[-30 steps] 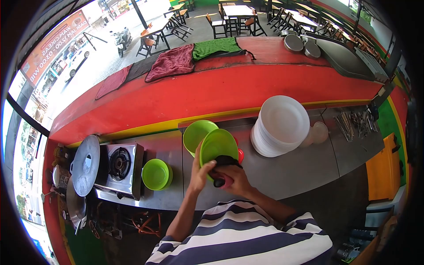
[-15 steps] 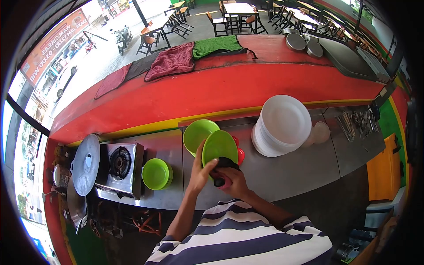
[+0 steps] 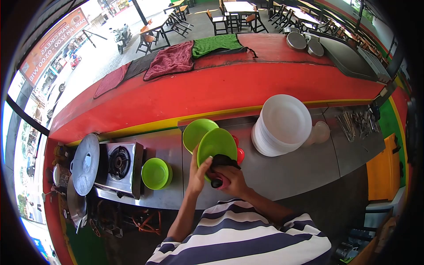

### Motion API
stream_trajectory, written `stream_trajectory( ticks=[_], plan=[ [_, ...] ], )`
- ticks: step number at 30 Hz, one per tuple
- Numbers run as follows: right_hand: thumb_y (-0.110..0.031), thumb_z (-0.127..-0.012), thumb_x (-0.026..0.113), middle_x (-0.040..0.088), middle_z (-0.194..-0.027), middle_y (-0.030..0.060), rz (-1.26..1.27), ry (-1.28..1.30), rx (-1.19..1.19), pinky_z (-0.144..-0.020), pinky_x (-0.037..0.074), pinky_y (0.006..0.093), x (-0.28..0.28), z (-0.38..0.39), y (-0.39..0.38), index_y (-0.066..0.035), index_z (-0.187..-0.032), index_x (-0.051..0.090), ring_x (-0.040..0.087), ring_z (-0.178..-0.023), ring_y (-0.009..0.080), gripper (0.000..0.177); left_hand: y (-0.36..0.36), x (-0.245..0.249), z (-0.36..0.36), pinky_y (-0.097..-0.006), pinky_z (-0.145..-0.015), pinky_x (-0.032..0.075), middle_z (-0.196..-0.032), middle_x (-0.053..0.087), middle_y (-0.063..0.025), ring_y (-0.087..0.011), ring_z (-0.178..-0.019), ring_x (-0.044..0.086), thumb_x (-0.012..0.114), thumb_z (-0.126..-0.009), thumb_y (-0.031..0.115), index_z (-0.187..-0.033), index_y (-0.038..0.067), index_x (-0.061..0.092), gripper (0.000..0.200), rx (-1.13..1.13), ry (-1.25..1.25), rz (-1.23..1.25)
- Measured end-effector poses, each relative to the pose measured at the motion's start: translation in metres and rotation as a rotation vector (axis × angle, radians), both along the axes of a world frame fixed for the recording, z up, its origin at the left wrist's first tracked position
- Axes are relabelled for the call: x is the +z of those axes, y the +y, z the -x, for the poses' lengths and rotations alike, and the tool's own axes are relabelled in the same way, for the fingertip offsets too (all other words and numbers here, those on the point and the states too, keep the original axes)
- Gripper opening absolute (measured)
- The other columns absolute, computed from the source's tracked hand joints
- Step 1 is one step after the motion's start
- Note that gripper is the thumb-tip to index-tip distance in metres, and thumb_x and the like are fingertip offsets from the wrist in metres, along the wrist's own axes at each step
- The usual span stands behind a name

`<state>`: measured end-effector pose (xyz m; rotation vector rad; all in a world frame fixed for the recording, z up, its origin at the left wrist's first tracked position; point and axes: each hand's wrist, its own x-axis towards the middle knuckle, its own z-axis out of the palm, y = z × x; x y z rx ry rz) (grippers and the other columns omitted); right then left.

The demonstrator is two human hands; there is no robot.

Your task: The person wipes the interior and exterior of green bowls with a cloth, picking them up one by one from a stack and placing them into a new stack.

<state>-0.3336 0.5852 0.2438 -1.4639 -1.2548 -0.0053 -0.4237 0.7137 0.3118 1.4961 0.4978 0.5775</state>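
My left hand (image 3: 198, 176) grips a lime-green bowl (image 3: 217, 143) by its left side, its mouth tilted up over the counter. On the bowl's lower right rim my right hand (image 3: 235, 181) presses a bunched black and pink cloth (image 3: 224, 161), closed around it. Just behind is another lime-green bowl (image 3: 195, 132), partly covered by the held one. A red item (image 3: 240, 156) shows at the held bowl's right, mostly hidden. Left of my hands sits a further green bowl or small stack (image 3: 155, 173).
A tall stack of white plates (image 3: 287, 119) stands right on the steel counter (image 3: 282, 172), with cutlery (image 3: 357, 123) beyond. At left are a gas stove (image 3: 119, 163) and a metal pan lid (image 3: 87, 163). Towels (image 3: 170, 62) drape the red ledge (image 3: 212, 84).
The held bowl has shifted slightly left and turned its mouth more upward. The cloth and right hand moved a little along its rim. Both hands keep their hold.
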Motion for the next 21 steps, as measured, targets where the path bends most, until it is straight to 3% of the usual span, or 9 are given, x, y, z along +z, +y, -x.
stream_trajectory(
  ticks=[2,5,8,11,14,17,21],
  plan=[
    [-0.009,-0.062,0.085,0.071,-0.106,0.0129,-0.011,0.186,-0.004,-0.083,0.058,0.0392,0.009,0.017,0.002,-0.007,-0.116,0.067,0.071,-0.094,0.0313,0.058,-0.007,-0.008,-0.002,-0.0343,-0.109,0.037,-0.138,0.054,-0.0171,-0.0237,-0.13,0.048,0.059,-0.093,0.028,-0.148,-0.001,0.041,0.064,-0.011,0.007,-0.044],
    [-0.013,-0.061,0.086,0.07,-0.11,0.0125,0.032,0.083,0.054,-0.088,0.056,0.0401,-0.015,0.017,-0.002,-0.007,-0.121,0.065,0.07,-0.096,0.0315,0.064,0.005,-0.016,0.003,-0.0336,-0.108,0.038,-0.135,0.056,-0.0166,-0.0226,-0.126,0.051,0.059,-0.093,0.031,-0.145,-0.003,0.045,0.064,-0.057,-0.002,-0.026],
    [-0.013,-0.058,0.087,0.07,-0.108,0.0124,-0.028,-0.187,0.078,-0.087,0.056,0.0411,-0.044,-0.008,-0.006,-0.006,-0.119,0.065,0.07,-0.096,0.0321,0.065,0.019,0.002,0.011,-0.0343,-0.107,0.039,-0.13,0.059,-0.0168,-0.0234,-0.122,0.055,0.06,-0.093,0.034,-0.141,-0.004,0.049,0.062,-0.133,0.037,0.092],
    [-0.013,-0.057,0.086,0.07,-0.108,0.0119,-0.074,-0.154,0.072,-0.086,0.056,0.042,-0.039,-0.017,-0.004,-0.006,-0.118,0.066,0.069,-0.096,0.0328,0.065,0.012,0.012,0.009,-0.0343,-0.106,0.04,-0.133,0.058,-0.0173,-0.0235,-0.122,0.054,0.064,-0.093,0.035,-0.144,-0.005,0.044,0.068,-0.059,0.117,0.021],
    [-0.014,-0.058,0.086,0.07,-0.108,0.0115,-0.078,-0.097,-0.02,-0.086,0.056,0.0421,-0.019,-0.003,0.002,-0.006,-0.117,0.066,0.069,-0.096,0.0331,0.063,0.001,0.011,0.007,-0.0355,-0.107,0.04,-0.135,0.056,-0.0192,-0.0259,-0.125,0.053,0.066,-0.093,0.035,-0.15,-0.001,0.038,0.072,0.014,0.002,-0.049],
    [-0.015,-0.059,0.087,0.07,-0.109,0.011,-0.001,0.234,0.005,-0.086,0.056,0.042,-0.016,0.02,0.001,-0.007,-0.117,0.067,0.069,-0.095,0.0325,0.062,-0.018,-0.012,0.004,-0.037,-0.108,0.04,-0.138,0.054,-0.0211,-0.0282,-0.127,0.052,0.064,-0.093,0.034,-0.154,0.005,0.033,0.075,0.004,0.017,-0.168],
    [-0.014,-0.062,0.087,0.07,-0.111,0.0105,-0.116,-0.013,0.086,-0.085,0.056,0.0414,-0.025,0.013,0.002,-0.007,-0.118,0.067,0.07,-0.094,0.0312,0.059,0.005,-0.009,0.016,-0.0348,-0.103,0.043,-0.126,0.061,-0.0186,-0.0251,-0.117,0.057,0.065,-0.092,0.033,-0.151,0.007,0.042,0.069,-0.032,0.217,-0.092]
  ],
)
